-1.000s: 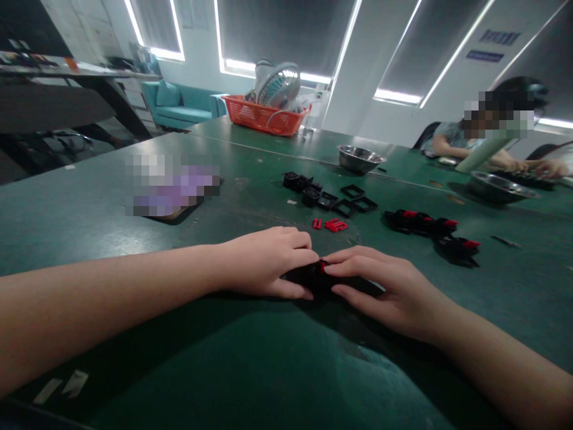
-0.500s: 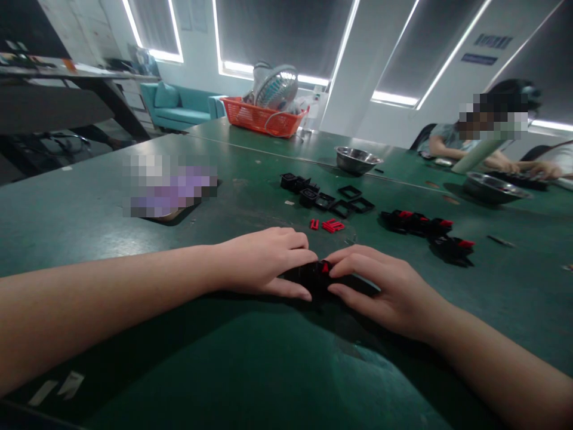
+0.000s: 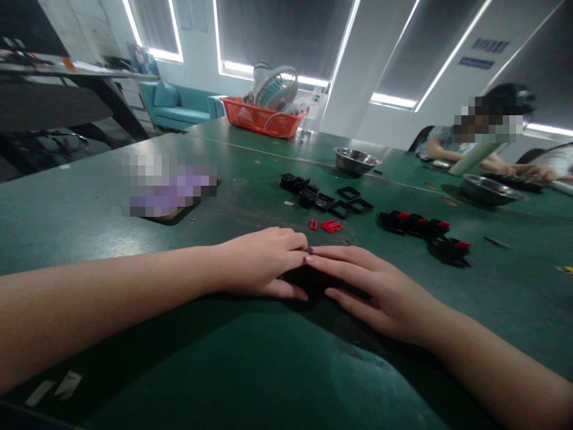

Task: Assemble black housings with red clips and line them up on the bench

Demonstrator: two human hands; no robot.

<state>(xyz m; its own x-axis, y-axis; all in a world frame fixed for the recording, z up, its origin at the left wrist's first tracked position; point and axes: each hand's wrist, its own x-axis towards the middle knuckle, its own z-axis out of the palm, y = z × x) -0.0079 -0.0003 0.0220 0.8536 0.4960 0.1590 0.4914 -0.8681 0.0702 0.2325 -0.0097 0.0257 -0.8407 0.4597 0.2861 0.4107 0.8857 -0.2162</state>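
Note:
My left hand [image 3: 264, 263] and my right hand [image 3: 371, 286] meet over a small black plastic part [image 3: 308, 279] lying on the green table [image 3: 224, 358]. Both hands grip it, and their fingers cover nearly all of it. The right hand's fingers stretch leftward across its top and touch the left hand's fingertips. Just beyond the hands lie a few small red clips [image 3: 329, 226]. Farther back is a cluster of black frame pieces [image 3: 326, 197], and to the right a row of black parts with red tabs [image 3: 421, 230].
Two steel bowls [image 3: 357, 160] [image 3: 487, 188] stand farther back. An orange basket [image 3: 262, 116] with a fan sits at the far end. A seated person [image 3: 474, 149] works at the right rear. A blurred purple object [image 3: 168, 185] lies at the left.
My right hand's fingers have slid left over the black part, hiding the red tab that showed between the hands. The left hand has hardly moved.

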